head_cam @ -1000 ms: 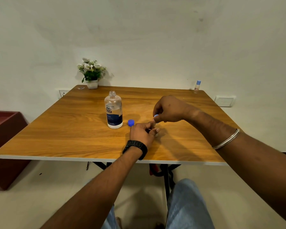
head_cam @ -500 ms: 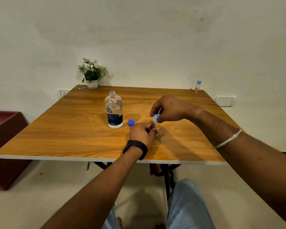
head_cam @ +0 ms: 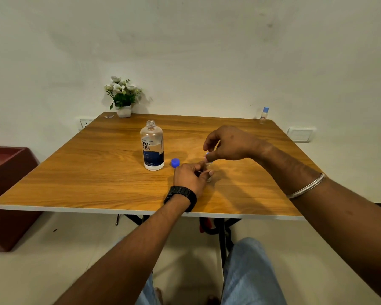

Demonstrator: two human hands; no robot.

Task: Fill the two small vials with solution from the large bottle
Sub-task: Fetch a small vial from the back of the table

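The grip of the left hand [head_cam: 190,176] is closed around a small vial [head_cam: 209,171] that stands on the worktop [head_cam: 97,172], near the middle and toward the near edge; the fingers hide most of the vial. The right hand [head_cam: 229,144] is directly above it and pinches a small light-blue cap [head_cam: 207,153] between thumb and fingertips, just over the mouth of the vial. Whether the cap touches the mouth, I cannot tell.

The vial looks very light and narrow, so I think it will tip easily; the best place to hold it is low on the body, as the left hand does. It seems stiff and smooth, maybe slippery when wet.

Just left of the hands lies a darker blue cap [head_cam: 175,162], and beside that stands the large bottle [head_cam: 152,148], open, clear, with a dark label. It is heavier and should be taken around the middle. A second vial [head_cam: 264,114], capped, stands at the far right corner. A small flower pot [head_cam: 123,97] is at the far left.
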